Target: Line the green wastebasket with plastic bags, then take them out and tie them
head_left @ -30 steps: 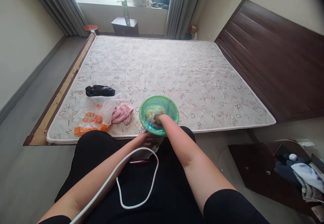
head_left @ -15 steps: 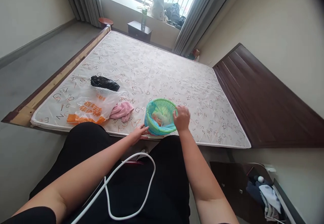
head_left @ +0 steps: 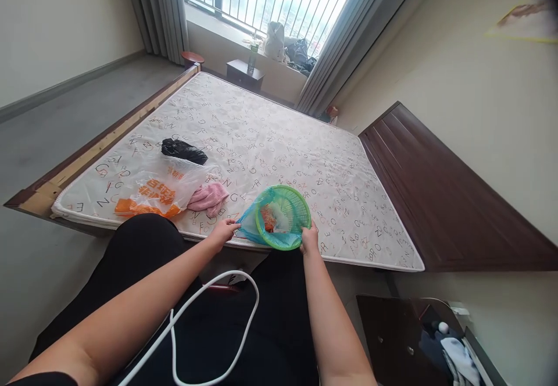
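Observation:
A green mesh wastebasket [head_left: 300, 207] stands at the near edge of the mattress, its opening facing up at me. The blue plastic bag [head_left: 249, 223] lining it is pulled out over the left rim, and my left hand [head_left: 224, 232] pinches its stretched edge. Closed on the basket's right rim is my right hand [head_left: 309, 239]. Inside the basket lie some orange-red and whitish crumpled scraps that I cannot make out. Left of my left hand lies a pink cloth [head_left: 208, 198], touching a clear plastic bag with orange print [head_left: 157, 191].
A black plastic bag [head_left: 183, 151] lies beyond the clear one on the mattress [head_left: 279, 136]. The dark headboard [head_left: 436, 200] rises at the right. A white cable [head_left: 257, 304] loops across my lap. A nightstand [head_left: 244, 74] is by the window.
My left hand has moved left, drawing the blue bag away from the rim. My right hand has come down onto the right rim. The basket has tilted toward me.

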### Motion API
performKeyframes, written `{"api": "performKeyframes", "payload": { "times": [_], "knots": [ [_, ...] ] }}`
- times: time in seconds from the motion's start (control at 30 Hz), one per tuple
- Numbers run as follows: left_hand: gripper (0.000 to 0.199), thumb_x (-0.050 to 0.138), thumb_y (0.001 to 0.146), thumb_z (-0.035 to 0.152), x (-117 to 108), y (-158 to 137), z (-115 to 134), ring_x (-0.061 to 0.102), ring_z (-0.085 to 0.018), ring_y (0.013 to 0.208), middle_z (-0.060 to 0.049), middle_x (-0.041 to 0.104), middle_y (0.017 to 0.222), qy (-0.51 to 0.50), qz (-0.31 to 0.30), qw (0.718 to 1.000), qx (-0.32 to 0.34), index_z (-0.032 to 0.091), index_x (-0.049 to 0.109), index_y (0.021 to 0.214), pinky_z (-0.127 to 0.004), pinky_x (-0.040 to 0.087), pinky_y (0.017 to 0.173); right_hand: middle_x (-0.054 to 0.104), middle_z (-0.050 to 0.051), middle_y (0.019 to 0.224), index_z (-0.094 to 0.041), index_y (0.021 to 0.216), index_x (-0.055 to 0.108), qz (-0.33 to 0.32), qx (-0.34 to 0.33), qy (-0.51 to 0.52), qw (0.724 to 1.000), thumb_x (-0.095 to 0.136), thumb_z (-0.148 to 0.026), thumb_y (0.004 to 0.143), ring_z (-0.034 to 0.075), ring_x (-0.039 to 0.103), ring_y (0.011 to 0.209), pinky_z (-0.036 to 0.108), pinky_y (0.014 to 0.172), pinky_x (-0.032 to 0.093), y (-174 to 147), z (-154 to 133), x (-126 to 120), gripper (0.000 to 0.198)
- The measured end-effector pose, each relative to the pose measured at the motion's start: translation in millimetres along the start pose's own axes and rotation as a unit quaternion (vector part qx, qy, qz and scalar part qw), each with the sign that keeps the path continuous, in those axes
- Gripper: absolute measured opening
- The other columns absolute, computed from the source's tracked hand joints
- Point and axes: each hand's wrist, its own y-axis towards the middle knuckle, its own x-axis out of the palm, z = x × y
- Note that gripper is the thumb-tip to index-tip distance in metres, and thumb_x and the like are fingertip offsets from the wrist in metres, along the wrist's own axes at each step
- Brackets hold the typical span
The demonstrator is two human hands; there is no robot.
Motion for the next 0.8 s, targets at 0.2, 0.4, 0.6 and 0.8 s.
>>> {"api": "performKeyframes", "payload": {
  "times": [0.2, 0.4, 0.6, 0.8],
  "knots": [
    [0.049, 0.071, 0.083, 0.038, 20.9, -41.3, 33.0, 0.056, -0.014, 0.063, 0.005, 0.057, 0.070, 0.074, 0.004, 0.960, 0.270, 0.019, 0.057, 0.126, -0.025, 0.046, 0.064, 0.070, 0.017, 0.134, -0.017, 0.144, 0.057, 0.065, -0.093, -0.092, 0.989, 0.052, -0.027, 0.079, 0.027, 0.068, 0.121, 0.044, 0.106, 0.053, -55.2, 3.7, 27.3, 0.066],
    [0.027, 0.062, 0.088, 0.018, 42.7, -81.2, 25.4, 0.067, -0.023, 0.086, -0.009, 0.071, 0.106, 0.400, 0.008, 0.813, 0.424, 0.022, 0.071, 0.113, -0.038, 0.054, 0.088, 0.062, 0.017, 0.148, -0.015, 0.149, 0.052, 0.107, -0.148, -0.123, 0.975, 0.043, -0.026, 0.091, 0.028, 0.059, 0.139, 0.045, 0.118, 0.044, -114.3, -9.0, 57.3, 0.060],
    [0.035, 0.065, 0.093, 0.039, 40.1, -73.2, 21.6, 0.068, -0.023, 0.086, -0.012, 0.071, 0.118, 0.371, -0.023, 0.846, 0.383, 0.019, 0.069, 0.121, -0.042, 0.055, 0.092, 0.056, 0.016, 0.155, -0.018, 0.156, 0.042, 0.067, -0.186, -0.120, 0.973, 0.040, -0.022, 0.095, 0.026, 0.053, 0.146, 0.049, 0.121, 0.042, -149.7, -7.5, 59.7, 0.061],
    [0.071, 0.060, 0.086, 0.076, 20.6, -45.4, 13.3, 0.064, -0.035, 0.124, -0.018, 0.068, 0.131, 0.239, -0.084, 0.933, 0.256, 0.016, 0.067, 0.122, -0.050, 0.048, 0.110, 0.022, 0.015, 0.176, -0.026, 0.162, 0.036, -0.026, -0.403, -0.247, 0.881, 0.051, -0.023, 0.099, 0.033, 0.014, 0.165, 0.065, 0.127, 0.026, -184.3, -4.8, 65.2, 0.064]
  ]
}}
